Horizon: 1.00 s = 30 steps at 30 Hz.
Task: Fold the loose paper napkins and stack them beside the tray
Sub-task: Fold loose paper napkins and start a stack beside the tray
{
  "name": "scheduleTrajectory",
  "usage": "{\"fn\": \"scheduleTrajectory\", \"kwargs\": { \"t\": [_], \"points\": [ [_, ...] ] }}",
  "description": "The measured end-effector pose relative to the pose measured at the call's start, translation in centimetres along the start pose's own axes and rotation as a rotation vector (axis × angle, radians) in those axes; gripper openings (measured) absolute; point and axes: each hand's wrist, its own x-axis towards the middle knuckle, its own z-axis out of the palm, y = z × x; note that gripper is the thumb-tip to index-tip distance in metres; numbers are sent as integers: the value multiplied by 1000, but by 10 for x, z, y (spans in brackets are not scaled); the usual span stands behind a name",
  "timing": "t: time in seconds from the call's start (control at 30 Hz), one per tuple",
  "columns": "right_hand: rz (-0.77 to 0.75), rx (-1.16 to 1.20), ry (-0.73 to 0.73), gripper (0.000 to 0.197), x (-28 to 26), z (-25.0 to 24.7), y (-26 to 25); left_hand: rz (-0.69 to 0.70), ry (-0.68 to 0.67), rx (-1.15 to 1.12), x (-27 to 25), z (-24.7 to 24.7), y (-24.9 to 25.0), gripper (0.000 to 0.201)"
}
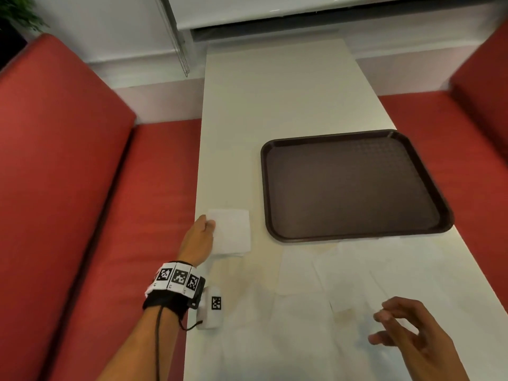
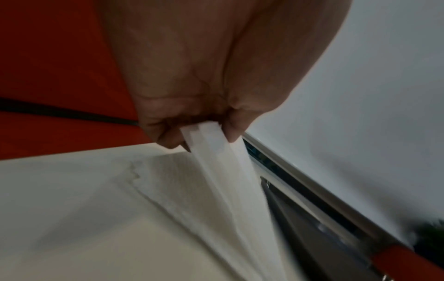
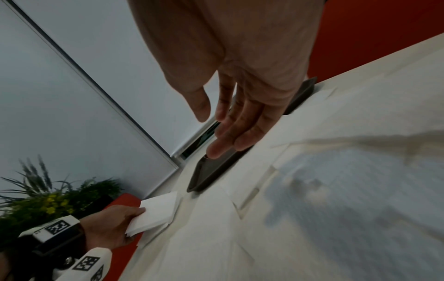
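My left hand [image 1: 198,237] pinches a folded white napkin [image 1: 233,232] by its left edge, just left of the dark brown tray [image 1: 354,185]. In the left wrist view thumb and fingers [image 2: 168,136] grip the folded napkin [image 2: 216,152] a little above another folded napkin [image 2: 173,176] lying on the table. The right wrist view shows the same held napkin [image 3: 156,213] in the left hand [image 3: 113,226]. Several loose unfolded napkins [image 1: 330,276] cover the near table. My right hand [image 1: 406,328] hovers over them with relaxed, spread fingers [image 3: 230,133], holding nothing.
The white table [image 1: 280,105] runs between red bench seats [image 1: 68,174] on the left and right [image 1: 467,138]. A window blind [image 1: 275,12] hangs at the far end. Green plants [image 3: 48,199] stand behind the left bench. The tray holds nothing.
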Motion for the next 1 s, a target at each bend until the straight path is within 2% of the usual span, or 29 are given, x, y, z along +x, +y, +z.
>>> {"fn": "scheduleTrajectory", "kwargs": {
  "t": [0.1,0.23,0.3,0.37,0.43,0.5,0.57,0.63,0.7,0.77,0.87,1.0],
  "points": [
    [18,-39,14,8,-1,1,5,24,64,109,3,8,1,27],
    [-15,-97,-38,10,-8,5,8,23,207,334,-17,8,3,49],
    [-54,-134,-88,11,-14,7,9,50,253,402,-38,4,10,51],
    [-105,-184,-153,14,-20,7,13,159,169,375,-64,7,17,42],
    [-165,-246,-222,19,-24,5,20,266,-23,380,-99,22,22,32],
    [-214,-287,-280,20,-30,1,26,317,-209,512,-131,47,25,35],
    [-267,-312,-323,19,-34,-4,28,304,-284,637,-147,73,23,45],
    [-294,-306,-348,18,-38,-11,29,299,-246,688,-151,91,20,43],
    [-295,-281,-366,18,-41,-19,31,281,-172,666,-152,99,18,30],
    [-293,-273,-379,19,-41,-29,35,222,-131,546,-154,103,16,18],
    [-303,-260,-405,19,-43,-43,40,140,-109,383,-163,102,16,11],
    [-331,-239,-444,19,-45,-56,43,186,38,365,-175,100,19,9]
  ]
}}
